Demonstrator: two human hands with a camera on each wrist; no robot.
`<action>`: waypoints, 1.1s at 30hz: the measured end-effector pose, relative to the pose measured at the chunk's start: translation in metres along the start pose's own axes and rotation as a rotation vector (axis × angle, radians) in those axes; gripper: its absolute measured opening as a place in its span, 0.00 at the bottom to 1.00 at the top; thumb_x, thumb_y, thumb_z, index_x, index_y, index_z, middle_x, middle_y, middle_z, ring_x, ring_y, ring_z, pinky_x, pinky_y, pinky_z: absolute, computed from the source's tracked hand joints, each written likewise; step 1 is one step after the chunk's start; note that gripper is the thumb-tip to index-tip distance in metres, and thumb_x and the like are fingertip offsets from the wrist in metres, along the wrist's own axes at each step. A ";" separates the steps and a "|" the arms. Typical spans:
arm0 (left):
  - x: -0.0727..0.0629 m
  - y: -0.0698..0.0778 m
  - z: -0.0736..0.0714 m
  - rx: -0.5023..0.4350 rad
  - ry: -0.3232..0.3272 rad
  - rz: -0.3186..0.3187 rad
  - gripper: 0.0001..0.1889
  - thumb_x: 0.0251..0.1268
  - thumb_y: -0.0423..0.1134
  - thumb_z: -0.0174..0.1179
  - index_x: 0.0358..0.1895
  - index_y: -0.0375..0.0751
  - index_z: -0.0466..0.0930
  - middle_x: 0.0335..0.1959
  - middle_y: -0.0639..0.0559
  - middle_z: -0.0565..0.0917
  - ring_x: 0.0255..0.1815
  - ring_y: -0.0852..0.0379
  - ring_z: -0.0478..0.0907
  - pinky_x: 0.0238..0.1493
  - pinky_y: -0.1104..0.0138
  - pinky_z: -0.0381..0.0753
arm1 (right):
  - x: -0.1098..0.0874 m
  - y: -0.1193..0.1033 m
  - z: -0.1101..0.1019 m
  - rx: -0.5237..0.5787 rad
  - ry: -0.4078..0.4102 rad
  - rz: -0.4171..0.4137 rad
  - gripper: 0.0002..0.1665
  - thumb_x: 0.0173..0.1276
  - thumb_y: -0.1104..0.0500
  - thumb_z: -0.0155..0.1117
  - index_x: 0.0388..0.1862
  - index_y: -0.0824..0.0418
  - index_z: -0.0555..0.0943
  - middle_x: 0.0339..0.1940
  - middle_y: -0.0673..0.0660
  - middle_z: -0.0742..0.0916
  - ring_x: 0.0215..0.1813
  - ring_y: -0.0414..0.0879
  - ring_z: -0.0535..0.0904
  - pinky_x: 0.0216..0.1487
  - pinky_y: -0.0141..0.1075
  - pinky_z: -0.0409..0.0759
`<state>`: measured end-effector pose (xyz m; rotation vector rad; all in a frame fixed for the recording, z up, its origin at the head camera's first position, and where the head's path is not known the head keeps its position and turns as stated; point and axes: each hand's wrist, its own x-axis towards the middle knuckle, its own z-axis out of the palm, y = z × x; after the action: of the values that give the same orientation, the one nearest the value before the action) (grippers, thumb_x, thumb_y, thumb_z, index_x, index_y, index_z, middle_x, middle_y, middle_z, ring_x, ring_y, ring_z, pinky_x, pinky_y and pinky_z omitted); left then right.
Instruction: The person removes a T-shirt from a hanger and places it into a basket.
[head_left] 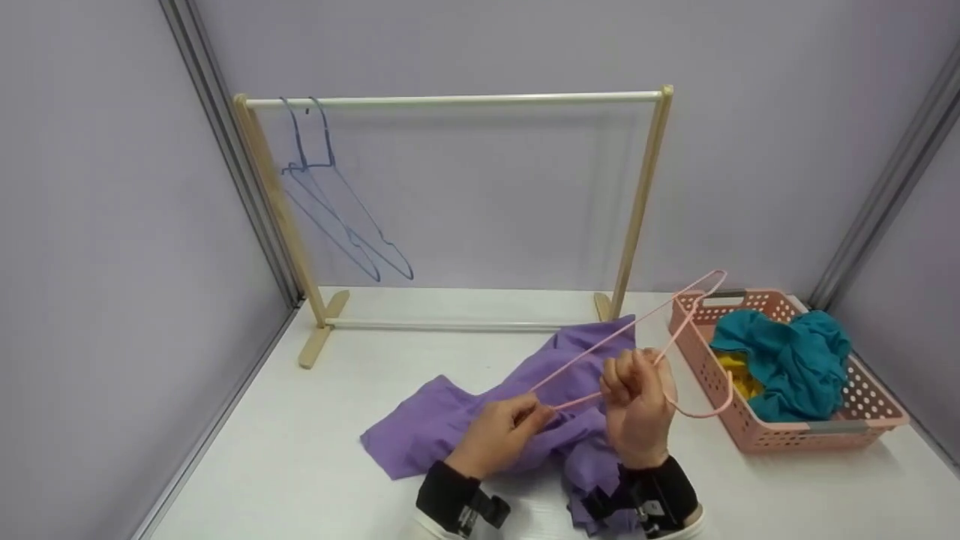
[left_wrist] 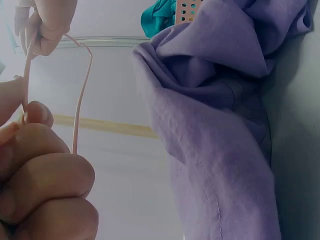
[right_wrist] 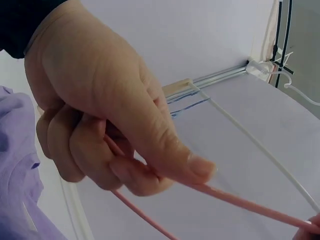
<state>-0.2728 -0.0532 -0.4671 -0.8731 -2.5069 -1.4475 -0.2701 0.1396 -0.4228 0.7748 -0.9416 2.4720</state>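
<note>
A pink clothes hanger (head_left: 703, 415) is held in both hands above a purple cloth garment (head_left: 431, 431), its hook pointing to the right. With curled fingers, the left hand (head_left: 499, 435) grips the hanger's left end; the left wrist view shows the pink wire (left_wrist: 79, 102) running out of that fist. The right hand (head_left: 639, 409) pinches the hanger beside its hook, and thumb and finger close on the wire (right_wrist: 240, 201) in the right wrist view. Crumpled folds of the garment lie on the table below both hands, partly hidden by them.
A rack with a white top bar (head_left: 465, 99) and wooden posts stands at the back. Two blue hangers (head_left: 352, 232) hang at its left end. On the right, a pink perforated basket (head_left: 817, 442) holds teal cloth (head_left: 802, 367) and yellow cloth (head_left: 739, 371).
</note>
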 end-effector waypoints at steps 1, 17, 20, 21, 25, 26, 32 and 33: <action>0.000 -0.001 -0.001 -0.006 0.004 -0.006 0.20 0.80 0.49 0.55 0.28 0.41 0.74 0.20 0.63 0.66 0.19 0.72 0.59 0.24 0.77 0.58 | 0.000 -0.001 0.000 -0.021 -0.019 0.017 0.15 0.84 0.68 0.31 0.33 0.56 0.55 0.24 0.52 0.56 0.24 0.46 0.51 0.27 0.35 0.49; 0.001 -0.019 -0.032 -0.177 0.364 -0.154 0.19 0.80 0.39 0.54 0.25 0.36 0.68 0.14 0.60 0.62 0.14 0.71 0.55 0.19 0.76 0.53 | 0.016 -0.009 -0.032 -1.139 -0.266 0.330 0.48 0.65 0.62 0.74 0.78 0.67 0.59 0.72 0.69 0.74 0.73 0.59 0.70 0.70 0.60 0.73; 0.001 -0.024 -0.036 -0.235 0.443 -0.230 0.21 0.81 0.38 0.54 0.24 0.33 0.66 0.12 0.59 0.63 0.11 0.71 0.57 0.17 0.76 0.55 | 0.014 -0.005 -0.041 -1.333 -0.386 0.536 0.63 0.57 0.51 0.82 0.82 0.65 0.54 0.79 0.75 0.61 0.79 0.76 0.54 0.74 0.74 0.56; 0.000 -0.026 -0.036 -0.253 0.463 -0.249 0.21 0.81 0.39 0.53 0.25 0.33 0.66 0.11 0.59 0.63 0.11 0.70 0.57 0.17 0.76 0.55 | 0.013 -0.003 -0.044 -1.392 -0.435 0.592 0.67 0.54 0.48 0.84 0.82 0.65 0.53 0.80 0.76 0.58 0.80 0.79 0.50 0.74 0.75 0.54; -0.001 -0.033 -0.039 -0.327 0.511 -0.304 0.23 0.82 0.41 0.52 0.24 0.32 0.62 0.11 0.59 0.63 0.11 0.68 0.57 0.17 0.75 0.56 | 0.005 0.011 -0.055 -1.543 -0.562 0.723 0.74 0.46 0.45 0.88 0.82 0.66 0.52 0.79 0.84 0.53 0.75 0.89 0.47 0.68 0.80 0.55; -0.002 -0.034 -0.039 -0.338 0.517 -0.308 0.23 0.83 0.41 0.51 0.24 0.33 0.62 0.11 0.60 0.62 0.11 0.68 0.57 0.17 0.74 0.56 | 0.003 0.014 -0.057 -1.554 -0.563 0.745 0.75 0.45 0.47 0.88 0.82 0.66 0.52 0.77 0.86 0.54 0.75 0.88 0.50 0.68 0.79 0.57; -0.003 -0.039 -0.043 -0.377 0.547 -0.328 0.24 0.83 0.42 0.51 0.24 0.33 0.62 0.11 0.60 0.62 0.12 0.67 0.56 0.18 0.75 0.55 | -0.003 0.026 -0.073 -1.609 -0.562 0.739 0.51 0.47 0.64 0.80 0.68 0.77 0.67 0.58 0.80 0.80 0.58 0.69 0.81 0.61 0.59 0.78; -0.003 -0.040 -0.044 -0.384 0.552 -0.334 0.24 0.83 0.42 0.51 0.25 0.33 0.62 0.11 0.60 0.62 0.12 0.67 0.56 0.17 0.75 0.55 | -0.003 0.026 -0.075 -1.619 -0.562 0.732 0.39 0.47 0.67 0.76 0.58 0.77 0.73 0.50 0.75 0.84 0.51 0.63 0.83 0.55 0.54 0.81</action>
<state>-0.2993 -0.1057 -0.4753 -0.0446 -2.0487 -1.9792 -0.3084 0.1728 -0.4841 0.4505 -3.0781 0.9254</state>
